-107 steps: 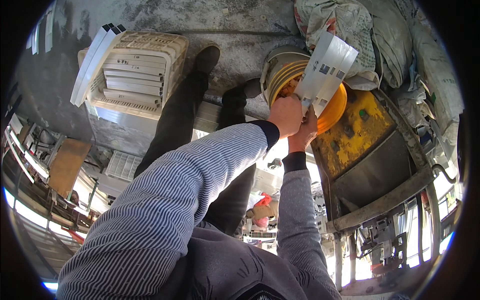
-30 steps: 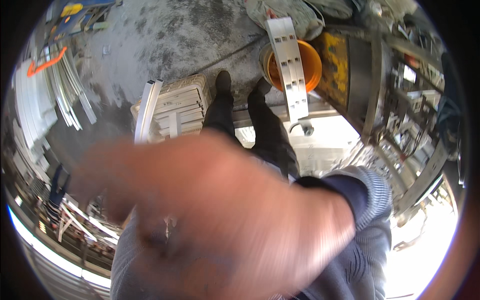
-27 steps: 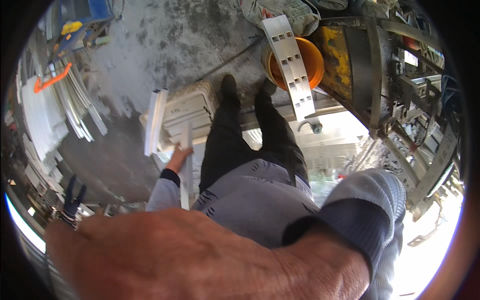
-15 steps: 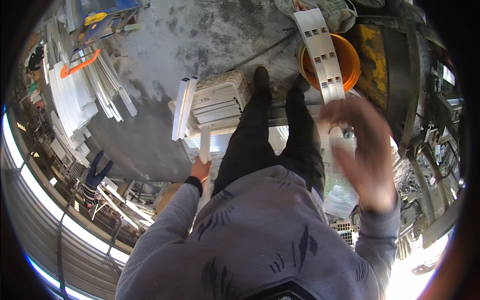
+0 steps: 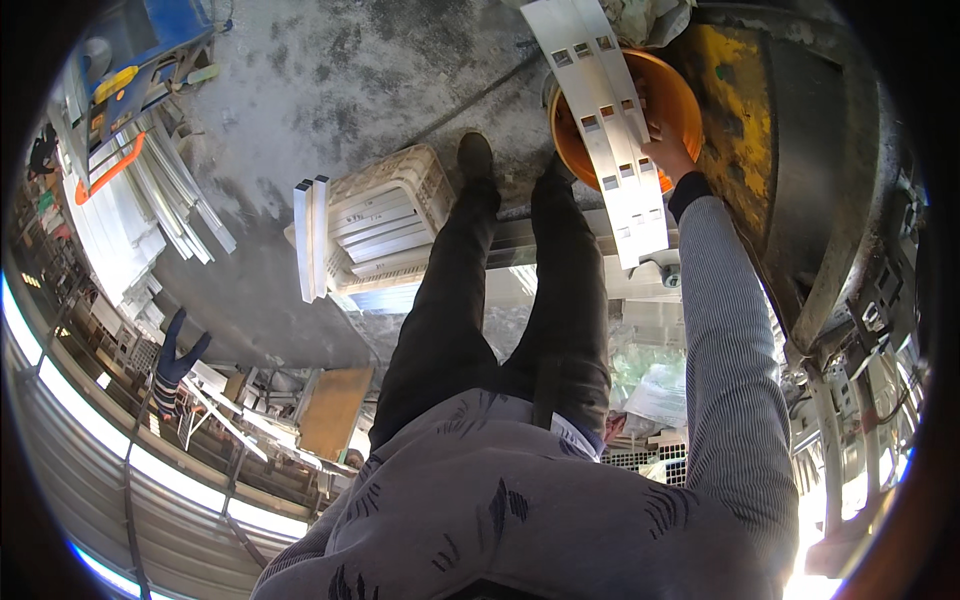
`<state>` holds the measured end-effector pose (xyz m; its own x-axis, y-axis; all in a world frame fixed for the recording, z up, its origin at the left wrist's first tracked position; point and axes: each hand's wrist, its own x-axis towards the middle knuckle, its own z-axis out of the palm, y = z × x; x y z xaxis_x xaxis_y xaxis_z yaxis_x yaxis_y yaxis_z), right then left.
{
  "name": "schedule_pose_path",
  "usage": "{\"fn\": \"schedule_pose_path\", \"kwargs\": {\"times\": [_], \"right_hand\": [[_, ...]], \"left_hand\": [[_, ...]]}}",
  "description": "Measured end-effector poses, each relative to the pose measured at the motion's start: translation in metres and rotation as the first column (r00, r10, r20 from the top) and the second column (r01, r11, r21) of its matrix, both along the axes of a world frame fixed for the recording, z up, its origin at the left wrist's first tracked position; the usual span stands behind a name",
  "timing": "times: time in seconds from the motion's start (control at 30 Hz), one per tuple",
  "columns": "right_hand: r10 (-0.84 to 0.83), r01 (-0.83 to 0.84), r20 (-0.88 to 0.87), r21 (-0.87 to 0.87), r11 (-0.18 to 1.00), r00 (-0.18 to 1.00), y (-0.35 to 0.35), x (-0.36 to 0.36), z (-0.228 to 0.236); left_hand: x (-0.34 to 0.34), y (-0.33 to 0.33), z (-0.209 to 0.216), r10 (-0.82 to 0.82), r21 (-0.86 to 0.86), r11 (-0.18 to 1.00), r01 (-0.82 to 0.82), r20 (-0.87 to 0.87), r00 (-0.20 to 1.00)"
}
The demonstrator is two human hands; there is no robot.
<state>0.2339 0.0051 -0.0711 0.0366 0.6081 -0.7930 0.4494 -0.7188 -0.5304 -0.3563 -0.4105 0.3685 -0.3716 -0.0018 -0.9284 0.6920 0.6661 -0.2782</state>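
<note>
Reaching out toward one o'clock, the right hand [image 5: 668,155] clasps the long white slotted metal strip [image 5: 606,130], whose long axis runs from five to eleven o'clock over the round orange plastic bucket [image 5: 672,95]; the left hand is out of sight

White strip [image 5: 610,130] with dark square slots, orange bucket [image 5: 680,100], grey finely striped sleeve [image 5: 735,360], black trousers [image 5: 490,300], cream crate [image 5: 385,225], yellow worn machine [image 5: 735,130], mottled grey floor [image 5: 340,80]
</note>
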Motion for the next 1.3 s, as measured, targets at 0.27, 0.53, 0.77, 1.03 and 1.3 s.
{"fn": "schedule_pose_path", "kwargs": {"times": [0.27,0.53,0.77,1.03,1.3], "right_hand": [[-0.089,0.075,-0.235,-0.07,0.995,0.968,0.022,-0.004,0.045],[-0.209,0.23,-0.288,0.041,0.972,0.934,0.013,-0.015,0.09],[-0.166,0.18,-0.184,0.06,0.982,0.969,-0.004,-0.039,0.067],[-0.023,0.014,0.082,0.109,0.994,0.996,-0.014,-0.063,0.069],[0.046,-0.112,0.304,0.204,0.973,0.952,-0.013,-0.08,0.069]], "left_hand": [[0.002,0.006,0.001,0.013,-0.058,0.998,-0.013,0.0,1.0],[0.006,0.01,-0.016,0.019,-0.052,0.999,-0.018,0.011,1.0],[0.015,-0.006,-0.019,0.071,-0.048,0.996,-0.07,0.007,0.997],[0.021,-0.025,-0.022,0.129,-0.059,0.99,-0.128,0.013,0.992],[0.021,-0.035,-0.027,0.172,-0.07,0.983,-0.17,0.026,0.985]]}}
